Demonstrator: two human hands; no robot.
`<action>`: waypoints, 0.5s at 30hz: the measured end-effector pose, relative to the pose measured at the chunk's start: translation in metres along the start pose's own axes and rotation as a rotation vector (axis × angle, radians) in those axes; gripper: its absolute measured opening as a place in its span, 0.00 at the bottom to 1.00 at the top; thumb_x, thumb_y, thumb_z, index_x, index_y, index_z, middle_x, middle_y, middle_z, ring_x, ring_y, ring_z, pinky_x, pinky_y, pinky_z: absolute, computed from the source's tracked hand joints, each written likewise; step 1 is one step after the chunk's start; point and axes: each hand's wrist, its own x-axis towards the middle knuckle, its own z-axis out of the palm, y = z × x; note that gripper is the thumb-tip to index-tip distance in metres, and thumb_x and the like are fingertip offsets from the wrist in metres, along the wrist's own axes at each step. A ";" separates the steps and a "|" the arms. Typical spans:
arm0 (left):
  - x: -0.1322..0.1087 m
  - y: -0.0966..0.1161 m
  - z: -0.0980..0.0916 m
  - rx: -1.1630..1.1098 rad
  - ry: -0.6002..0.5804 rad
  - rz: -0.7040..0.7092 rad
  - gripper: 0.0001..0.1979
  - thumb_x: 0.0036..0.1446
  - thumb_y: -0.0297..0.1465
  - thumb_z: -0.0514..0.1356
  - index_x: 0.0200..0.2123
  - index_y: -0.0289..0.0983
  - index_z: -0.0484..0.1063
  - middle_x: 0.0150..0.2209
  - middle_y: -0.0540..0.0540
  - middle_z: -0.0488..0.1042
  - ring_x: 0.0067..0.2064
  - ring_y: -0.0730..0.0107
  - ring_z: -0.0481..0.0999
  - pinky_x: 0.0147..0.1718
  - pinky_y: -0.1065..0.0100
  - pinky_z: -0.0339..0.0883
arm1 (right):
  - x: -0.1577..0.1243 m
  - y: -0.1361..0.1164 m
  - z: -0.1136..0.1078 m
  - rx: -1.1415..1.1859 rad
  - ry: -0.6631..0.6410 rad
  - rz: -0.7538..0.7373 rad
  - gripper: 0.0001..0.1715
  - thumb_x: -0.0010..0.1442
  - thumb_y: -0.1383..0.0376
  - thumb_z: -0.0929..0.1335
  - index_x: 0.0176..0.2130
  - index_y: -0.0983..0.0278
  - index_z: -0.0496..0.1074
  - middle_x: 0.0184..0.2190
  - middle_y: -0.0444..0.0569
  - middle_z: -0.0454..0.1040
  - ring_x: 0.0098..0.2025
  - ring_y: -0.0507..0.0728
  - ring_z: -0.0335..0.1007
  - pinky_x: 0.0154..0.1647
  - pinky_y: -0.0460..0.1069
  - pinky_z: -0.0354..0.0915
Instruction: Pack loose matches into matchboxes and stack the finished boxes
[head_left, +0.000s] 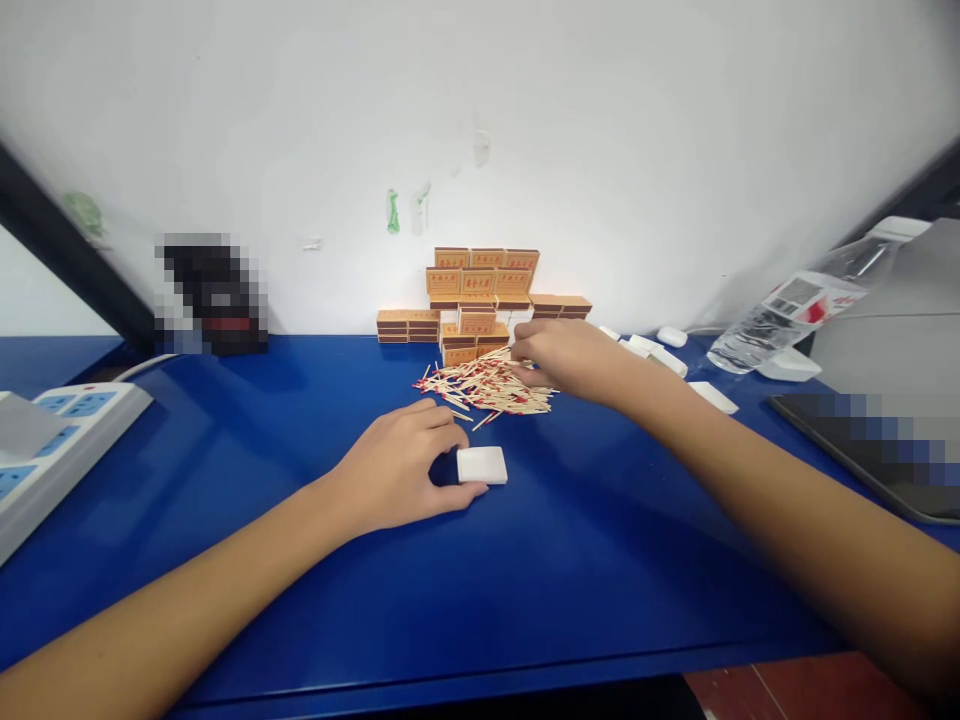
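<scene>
My left hand rests on the blue table with thumb and forefinger around the left end of a small white matchbox tray. Past it lies a loose heap of red-tipped matches. My right hand is at the heap's far right side, fingers curled down towards the matches. Its fingertips are partly hidden, so what they pinch does not show. Behind the heap, orange matchboxes stand stacked against the wall.
More white trays lie to the right, near a tilted water bottle and a dark tablet-like device. At the left edge sits a white power strip. A blurred black object leans on the wall.
</scene>
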 end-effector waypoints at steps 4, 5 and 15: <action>0.000 0.000 0.000 -0.020 0.010 -0.011 0.13 0.61 0.41 0.70 0.40 0.37 0.80 0.37 0.47 0.80 0.41 0.60 0.78 0.42 0.59 0.72 | -0.012 0.006 0.004 0.104 0.129 -0.013 0.13 0.70 0.66 0.67 0.34 0.66 0.77 0.37 0.54 0.77 0.37 0.58 0.71 0.34 0.51 0.57; 0.000 0.000 0.000 -0.026 0.016 -0.013 0.13 0.61 0.41 0.70 0.40 0.37 0.80 0.37 0.47 0.80 0.41 0.60 0.78 0.42 0.59 0.72 | -0.015 0.006 0.005 0.135 0.164 -0.025 0.13 0.71 0.65 0.67 0.35 0.65 0.77 0.37 0.54 0.77 0.38 0.58 0.71 0.34 0.51 0.57; 0.001 -0.005 0.004 -0.038 0.058 -0.037 0.13 0.61 0.40 0.71 0.41 0.37 0.79 0.39 0.46 0.80 0.41 0.60 0.79 0.40 0.61 0.71 | -0.035 0.006 0.026 0.360 0.276 -0.144 0.15 0.72 0.62 0.66 0.36 0.64 0.78 0.34 0.50 0.74 0.35 0.56 0.71 0.34 0.50 0.59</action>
